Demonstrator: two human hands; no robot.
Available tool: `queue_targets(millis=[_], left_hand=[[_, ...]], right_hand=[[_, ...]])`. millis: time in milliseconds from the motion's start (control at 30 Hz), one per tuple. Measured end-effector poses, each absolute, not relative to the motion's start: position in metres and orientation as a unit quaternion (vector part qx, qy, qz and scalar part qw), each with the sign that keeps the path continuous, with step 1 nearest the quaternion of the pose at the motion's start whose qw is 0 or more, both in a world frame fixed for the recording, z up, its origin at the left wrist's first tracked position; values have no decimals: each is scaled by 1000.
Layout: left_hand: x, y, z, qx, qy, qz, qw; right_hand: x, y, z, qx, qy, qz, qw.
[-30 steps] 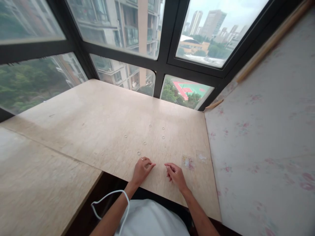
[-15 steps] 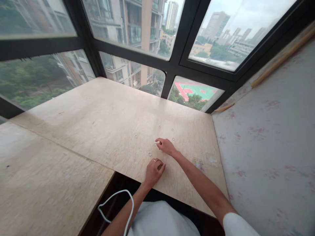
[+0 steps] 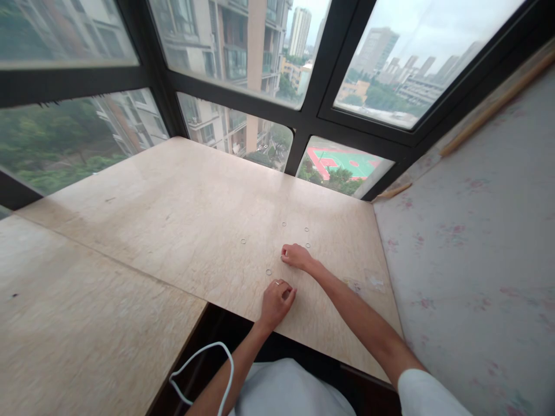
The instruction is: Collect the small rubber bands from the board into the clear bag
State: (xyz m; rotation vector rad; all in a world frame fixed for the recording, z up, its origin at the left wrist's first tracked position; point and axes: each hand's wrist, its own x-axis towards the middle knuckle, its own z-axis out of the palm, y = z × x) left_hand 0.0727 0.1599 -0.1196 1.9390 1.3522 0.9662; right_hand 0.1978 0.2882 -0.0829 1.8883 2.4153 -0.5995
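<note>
Cream, marbled stone-look material covers the surface (image 3: 173,196) in front of you, its far edge running along the dark window frame (image 3: 243,95) and its right edge meeting the flowered wall (image 3: 459,248). Your right hand (image 3: 295,256) reaches in over your near edge, its fingers curled inward and low over the surface; what looks like part of a small ring (image 3: 281,257) shows at its fingertips, but you cannot make out whether they grip it. Your left hand (image 3: 278,299) rests closer to the near edge, to the right of the corner where that edge breaks off, its fingers bent with the thumb drawn toward them; whether anything is pinched there is too small to see. A band (image 3: 276,283) circles one of its fingers.

Just beyond your left hand lies a thin ring (image 3: 269,272). Farther toward the window edge you have a ring (image 3: 243,241) on the left, a pair (image 3: 284,224) (image 3: 306,229) nearest that edge, and another (image 3: 308,245) just past your right hand. Near the right edge lies a clear packet (image 3: 374,281), with a second packet (image 3: 355,286) partly hidden by your right forearm (image 3: 353,309).
</note>
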Motion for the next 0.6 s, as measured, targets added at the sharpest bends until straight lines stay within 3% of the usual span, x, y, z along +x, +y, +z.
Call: queue_targets(millis=[333,600], left_hand=[[72,159,-119,740,499,358,274],[70,158,-119,748,481,367,273]], right_hand=[[225,253,-69,602,742,-257,-145],[264,212,-50,594,573,-394,-404]])
